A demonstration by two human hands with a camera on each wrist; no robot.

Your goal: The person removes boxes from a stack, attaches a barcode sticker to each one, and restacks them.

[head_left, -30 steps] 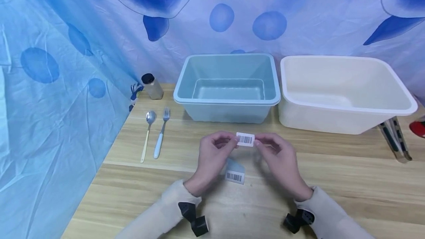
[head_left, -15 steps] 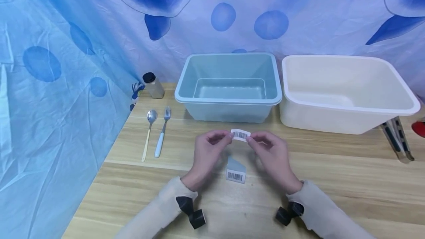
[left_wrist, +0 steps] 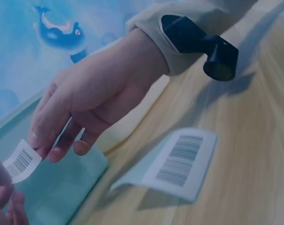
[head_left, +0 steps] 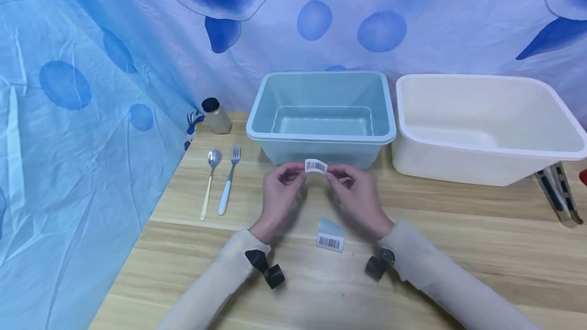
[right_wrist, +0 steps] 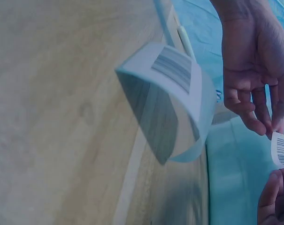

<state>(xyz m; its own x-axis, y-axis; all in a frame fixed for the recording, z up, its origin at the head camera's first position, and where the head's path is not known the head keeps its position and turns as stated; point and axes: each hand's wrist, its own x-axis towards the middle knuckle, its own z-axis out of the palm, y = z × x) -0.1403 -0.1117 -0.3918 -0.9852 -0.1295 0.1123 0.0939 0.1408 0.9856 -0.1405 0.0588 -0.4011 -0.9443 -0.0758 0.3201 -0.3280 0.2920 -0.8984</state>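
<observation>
Left grip, right grip on label near blue tub

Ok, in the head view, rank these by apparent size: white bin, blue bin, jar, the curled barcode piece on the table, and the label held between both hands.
1. White bin
2. Blue bin
3. Jar and curled barcode piece: too close to rank
4. Held label

Black bars stripe the held white label; one tub is light blue.
</observation>
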